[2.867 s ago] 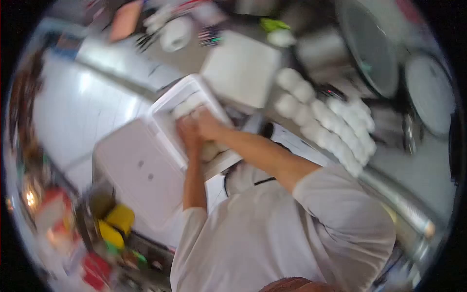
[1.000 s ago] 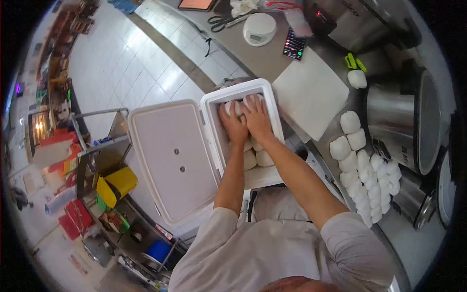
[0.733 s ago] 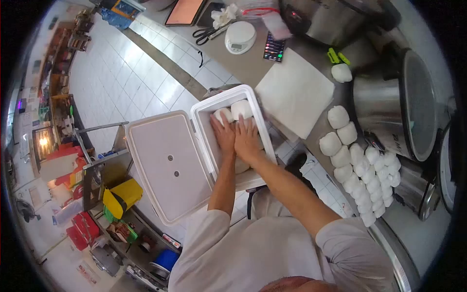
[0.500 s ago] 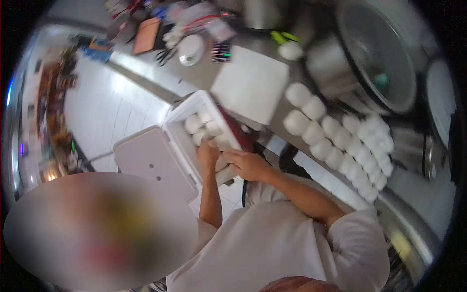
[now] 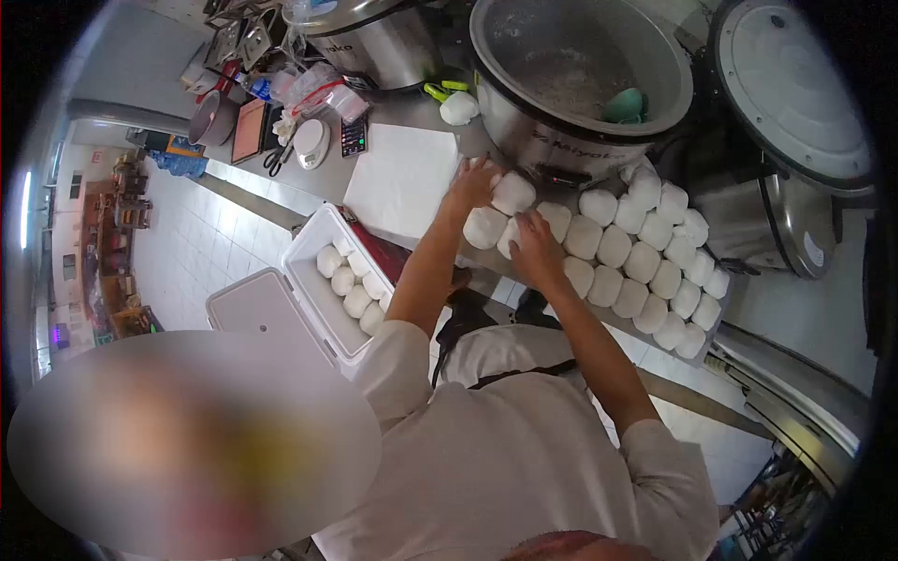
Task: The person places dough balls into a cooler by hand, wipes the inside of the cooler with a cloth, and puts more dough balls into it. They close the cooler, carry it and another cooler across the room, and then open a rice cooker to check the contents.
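Rows of round white bundles point(image 5: 613, 247) sit on the steel counter. My left hand point(image 5: 477, 181) is at the left end of the rows, beside a white bundle point(image 5: 513, 194), its fingers apart. My right hand point(image 5: 536, 251) reaches over the near bundles, fingers spread and touching one point(image 5: 510, 237); whether it grips that one is hard to tell. Left of my arms, an open white cooler box point(image 5: 323, 224) holds several similar white bundles point(image 5: 356, 301). Its lid point(image 5: 262, 304) hangs open on the left side.
A white board point(image 5: 402, 178) lies on the counter near a calculator point(image 5: 354, 139), a white scale point(image 5: 311, 143) and scissors point(image 5: 278, 161). Behind the rows stands a large steel cooker point(image 5: 561, 140) with a green bowl point(image 5: 624, 106). A round lid point(image 5: 795, 84) leans at the right.
Both hands have left the cooler box and moved right to the bundles on the counter. The view has shifted too. The upper-left bundles on the counter are now between and under my hands.
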A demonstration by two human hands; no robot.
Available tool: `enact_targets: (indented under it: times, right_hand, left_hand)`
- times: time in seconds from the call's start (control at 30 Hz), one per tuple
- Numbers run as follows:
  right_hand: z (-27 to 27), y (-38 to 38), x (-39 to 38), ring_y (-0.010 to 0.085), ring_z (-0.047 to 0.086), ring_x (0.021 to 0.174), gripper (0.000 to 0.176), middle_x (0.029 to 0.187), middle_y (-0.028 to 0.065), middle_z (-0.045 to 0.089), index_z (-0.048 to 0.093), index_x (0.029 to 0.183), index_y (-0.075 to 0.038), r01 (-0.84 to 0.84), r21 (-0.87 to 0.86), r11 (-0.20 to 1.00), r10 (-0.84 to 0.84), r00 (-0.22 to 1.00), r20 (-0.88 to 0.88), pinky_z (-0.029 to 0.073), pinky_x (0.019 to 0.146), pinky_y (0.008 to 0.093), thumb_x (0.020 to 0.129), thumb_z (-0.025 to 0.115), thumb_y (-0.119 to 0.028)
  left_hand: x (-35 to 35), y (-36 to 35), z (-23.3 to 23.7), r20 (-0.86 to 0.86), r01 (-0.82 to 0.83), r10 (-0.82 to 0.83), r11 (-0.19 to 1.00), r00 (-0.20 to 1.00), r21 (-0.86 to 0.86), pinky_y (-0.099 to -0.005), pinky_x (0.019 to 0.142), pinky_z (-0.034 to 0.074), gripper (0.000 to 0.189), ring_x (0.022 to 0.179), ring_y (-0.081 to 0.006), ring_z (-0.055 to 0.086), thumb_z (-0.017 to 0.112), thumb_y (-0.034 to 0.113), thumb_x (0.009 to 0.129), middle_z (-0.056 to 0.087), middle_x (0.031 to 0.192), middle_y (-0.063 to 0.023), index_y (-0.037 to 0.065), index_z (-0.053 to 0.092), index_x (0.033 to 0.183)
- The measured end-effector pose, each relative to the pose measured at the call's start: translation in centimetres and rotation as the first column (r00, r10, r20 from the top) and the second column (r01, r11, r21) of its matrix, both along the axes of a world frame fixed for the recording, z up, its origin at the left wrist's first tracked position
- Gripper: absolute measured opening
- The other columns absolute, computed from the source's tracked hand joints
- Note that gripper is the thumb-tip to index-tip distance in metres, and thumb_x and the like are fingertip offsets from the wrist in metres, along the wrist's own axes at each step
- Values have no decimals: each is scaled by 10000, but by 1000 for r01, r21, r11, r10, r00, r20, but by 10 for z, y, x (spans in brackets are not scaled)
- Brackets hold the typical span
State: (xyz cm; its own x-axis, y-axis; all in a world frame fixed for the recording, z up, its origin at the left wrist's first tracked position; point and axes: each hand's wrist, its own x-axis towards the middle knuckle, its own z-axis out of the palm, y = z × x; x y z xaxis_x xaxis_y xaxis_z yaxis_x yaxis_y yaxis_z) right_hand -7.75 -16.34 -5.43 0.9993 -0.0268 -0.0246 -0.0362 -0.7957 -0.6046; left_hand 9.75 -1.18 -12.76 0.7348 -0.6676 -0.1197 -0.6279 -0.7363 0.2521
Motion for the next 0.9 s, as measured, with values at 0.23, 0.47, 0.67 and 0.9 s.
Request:
enact_targets:
  times: [0.23, 0.47, 0.67, 0.9]
  right_hand:
    - [18, 46, 56, 391, 464, 1303, 606, 1443, 195, 457, 506, 1377, -39, -221, -112, 969, 188, 951, -245, 419, 1082, 458, 824, 720, -166]
    - [-43, 72, 52, 418, 448, 1313, 713, 1488, 157, 445, 566, 1357, -137, -472, -399, 786, 443, 881, -167, 344, 1130, 512, 699, 831, -210]
    - [-41, 87, 82, 362, 528, 1243, 651, 1371, 163, 554, 551, 1337, -58, -442, -264, 857, 388, 892, -234, 420, 1059, 476, 749, 798, -191]
    - [35, 279, 24, 361, 583, 1153, 532, 1188, 208, 583, 569, 1252, -28, -490, 284, 824, 549, 813, -193, 468, 988, 455, 819, 767, -265]
  left_hand:
    - [11, 52, -28, -275, -445, 355, 611, 893, -655, -556, 963, 486, 488, 1235, -326, 518, 723, 113, 808, 534, 1331, -144, 148, 552, 1264]
    - [-155, 204, 114, -872, -849, -209, -409, 443, -334, -506, 946, 497, 517, 1242, -267, 502, 529, 256, 986, 474, 1386, -78, 228, 384, 1481]
    - [-227, 352, 67, -840, -854, 454, -266, 298, -447, -474, 973, 483, 508, 1281, -289, 495, 617, 194, 958, 507, 1377, -129, 173, 456, 1440]
    - [-267, 347, 11, -308, -792, 730, 553, 610, -259, -566, 1042, 386, 561, 1277, -466, 412, 678, 39, 781, 404, 1387, -226, 127, 554, 1321]
